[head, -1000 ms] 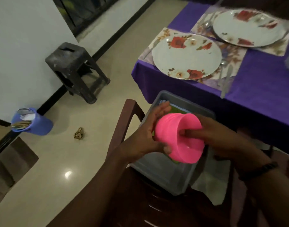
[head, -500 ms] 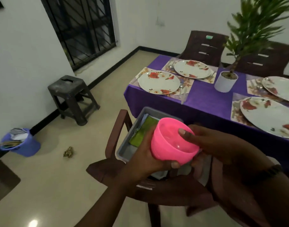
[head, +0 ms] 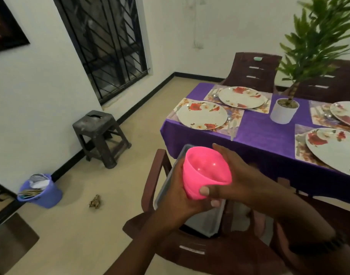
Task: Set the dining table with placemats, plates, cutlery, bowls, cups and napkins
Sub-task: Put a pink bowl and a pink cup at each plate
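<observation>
Both hands hold a pink plastic cup point(head: 205, 171) in front of me, over a grey tub point(head: 170, 187) that sits on a brown chair point(head: 156, 175). My left hand point(head: 174, 199) wraps it from below and behind. My right hand point(head: 235, 179) grips its rim and side, thumb on the lower front. Beyond, the table with a purple cloth point(head: 259, 135) carries flowered placemats point(head: 232, 124), each with a flowered plate point(head: 202, 117) and cutlery point(head: 232, 126) beside it.
A white pot with a green plant point(head: 284, 113) stands mid-table. Brown chairs point(head: 253, 72) line the far side. On the floor to the left are a dark stool point(head: 99, 135), a blue bin point(head: 40, 190) and a small scrap point(head: 94, 201).
My view has lifted from the tub towards the table. The cup has come up with both hands and turned, so its mouth faces up and its inside shows.
</observation>
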